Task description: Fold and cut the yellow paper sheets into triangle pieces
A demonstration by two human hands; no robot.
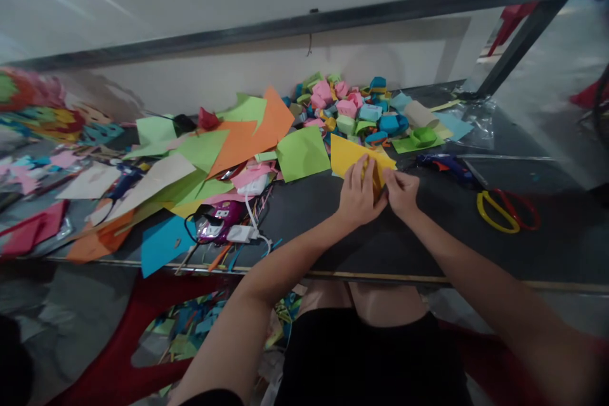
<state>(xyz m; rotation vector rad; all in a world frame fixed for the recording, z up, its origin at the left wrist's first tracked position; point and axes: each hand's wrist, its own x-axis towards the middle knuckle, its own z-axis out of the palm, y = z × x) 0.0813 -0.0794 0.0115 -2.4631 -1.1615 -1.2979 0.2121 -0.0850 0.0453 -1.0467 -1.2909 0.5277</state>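
Paper (346, 150), yellow and bent, lies under and between the two hands over the dark counter (364, 250). Left grip (359, 193) grasps it, fingers laid across its face and thumb at the lower edge; right grip (401, 193) grasps its right-hand edge, fingertips pinched together. Just left of the left grip is a green sheet (303, 153), with an orange sheet (266, 133) farther out on that side. Also left of that grip, and nearer the body, are a purple power strip (222, 221) and a white charger (241, 233); a blue sheet (164, 242) lies beyond them. Past both grips, toward the wall, a heap of small folded pieces (346, 106) in pink, green and blue is piled. Right of the right grip is a dark blue tool (447, 168), and farther right are scissors handles (497, 211), yellow and red.
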